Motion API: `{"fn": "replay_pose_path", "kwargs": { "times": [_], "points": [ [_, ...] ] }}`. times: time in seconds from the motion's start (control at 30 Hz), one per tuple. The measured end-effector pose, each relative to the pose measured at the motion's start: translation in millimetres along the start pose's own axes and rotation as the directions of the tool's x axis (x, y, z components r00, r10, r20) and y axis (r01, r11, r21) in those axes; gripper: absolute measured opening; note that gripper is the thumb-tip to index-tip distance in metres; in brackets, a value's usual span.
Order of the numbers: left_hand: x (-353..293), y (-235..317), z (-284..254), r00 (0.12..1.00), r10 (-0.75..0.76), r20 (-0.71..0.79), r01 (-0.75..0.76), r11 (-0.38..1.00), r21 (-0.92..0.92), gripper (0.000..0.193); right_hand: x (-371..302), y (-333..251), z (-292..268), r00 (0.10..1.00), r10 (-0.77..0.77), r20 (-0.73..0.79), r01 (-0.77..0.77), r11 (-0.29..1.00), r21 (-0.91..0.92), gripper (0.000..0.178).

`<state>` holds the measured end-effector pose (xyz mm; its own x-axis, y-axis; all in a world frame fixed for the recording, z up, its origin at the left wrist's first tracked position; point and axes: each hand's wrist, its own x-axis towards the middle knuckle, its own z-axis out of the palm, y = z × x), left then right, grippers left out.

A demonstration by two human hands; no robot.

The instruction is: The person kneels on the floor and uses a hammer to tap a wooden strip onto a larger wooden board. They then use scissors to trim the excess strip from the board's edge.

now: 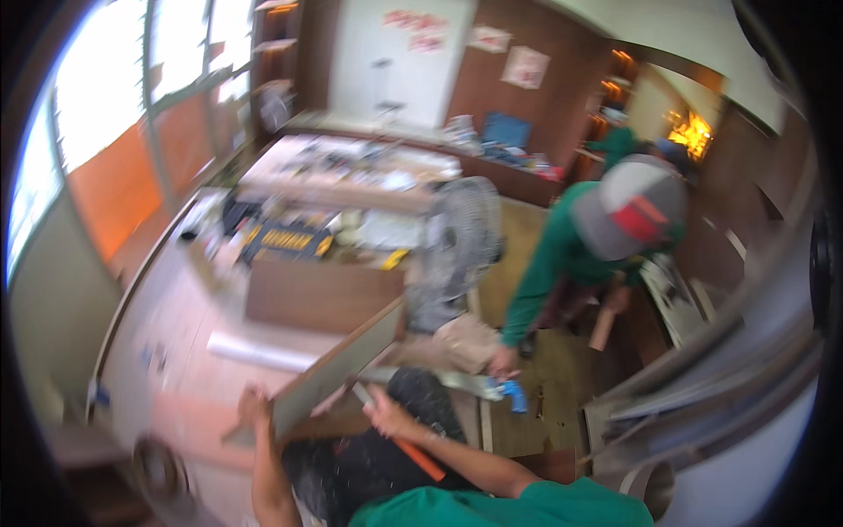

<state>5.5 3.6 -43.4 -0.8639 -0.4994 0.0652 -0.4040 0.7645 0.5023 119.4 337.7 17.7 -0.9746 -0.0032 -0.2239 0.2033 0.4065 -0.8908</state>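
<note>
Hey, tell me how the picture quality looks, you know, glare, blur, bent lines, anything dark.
In the head view, the window panes at upper left glare almost white; also in the head view, the fan and black-and-yellow box are smeared, and the left hand looks soft; fisheye distortion bends the worktable's left edge, and the head view's corners are black.

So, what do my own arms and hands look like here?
Your left hand and right hand are ungloved, and both forearms are bare. A green fabric sleeve covers your upper right arm; your left sleeve isn't clearly visible. It's too blurred to tell whether anything is worn at the wrists.
</note>
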Motion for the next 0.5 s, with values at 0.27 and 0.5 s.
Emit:
{"fn": "replay_pose_path", "kwargs": {
  "times": [0.27, 0.5],
  "points": [
    [-10, 26, -16, 0.994, -0.034, -0.108, 0.031, 0.999, -0.025, 0.037, 28, -29, -12, 0.99, -0.11, 0.09, 0.115, 0.992, -0.046, 0.062],
    [-15, 22, -5, 0.984, -0.03, -0.178, 0.027, 0.999, -0.022, 0.036, 65, -42, 0, 0.927, -0.372, 0.041, 0.366, 0.881, -0.301, 0.057]
  ]
}}
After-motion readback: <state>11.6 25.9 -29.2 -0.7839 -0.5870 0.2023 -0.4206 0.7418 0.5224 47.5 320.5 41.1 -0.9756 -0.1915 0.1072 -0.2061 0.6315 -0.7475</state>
